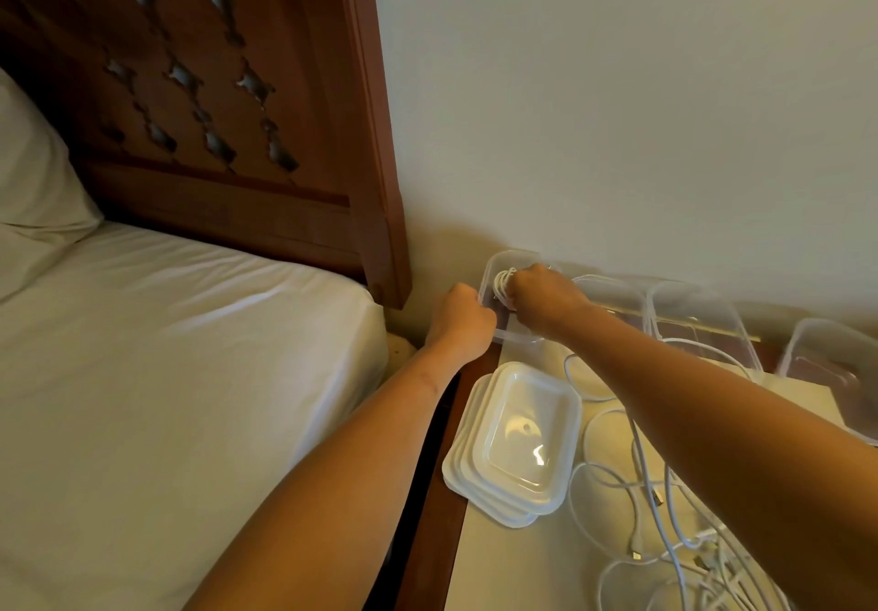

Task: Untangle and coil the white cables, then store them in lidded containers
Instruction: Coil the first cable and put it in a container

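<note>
Right | our left hand [458, 313] gripped the rim of the leftmost container [487, 278] | our right hand [546, 299] held the coiled cable [502, 283] just inside it | risk, we reckoned: released loosely, the coil could spring open, ride over the rim and foul a lid [527, 434].

A coiled white cable [501, 283] is down in the lidless leftmost container [515, 337], first in a row with other clear containers [698, 318] along the wall. Stacked lids [518, 444] lie beside loose tangled cables [665, 515].
</note>
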